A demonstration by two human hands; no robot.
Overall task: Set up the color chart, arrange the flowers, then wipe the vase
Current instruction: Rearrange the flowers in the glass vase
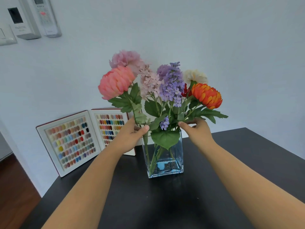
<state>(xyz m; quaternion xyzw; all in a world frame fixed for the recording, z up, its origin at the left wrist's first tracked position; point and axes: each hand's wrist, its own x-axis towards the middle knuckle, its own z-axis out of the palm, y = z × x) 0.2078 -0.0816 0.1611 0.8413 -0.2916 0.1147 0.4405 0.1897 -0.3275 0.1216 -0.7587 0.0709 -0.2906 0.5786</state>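
A square clear glass vase (165, 162) stands on the black table (165, 204) and holds a bunch of artificial flowers (171, 86) in pink, lilac, purple, cream and orange. My left hand (130, 136) grips the stems on the left side, just above the vase rim, below the big pink bloom (115, 82). My right hand (198, 129) pinches stems and leaves on the right, below the orange bloom (207, 95). The colour chart (74, 141) stands open like a book against the wall, behind and left of the vase.
The table's left edge (49, 189) drops to a wooden floor (14, 195). A white wall rises right behind the vase. Wall panels and a remote in a holder (46, 17) hang at the upper left.
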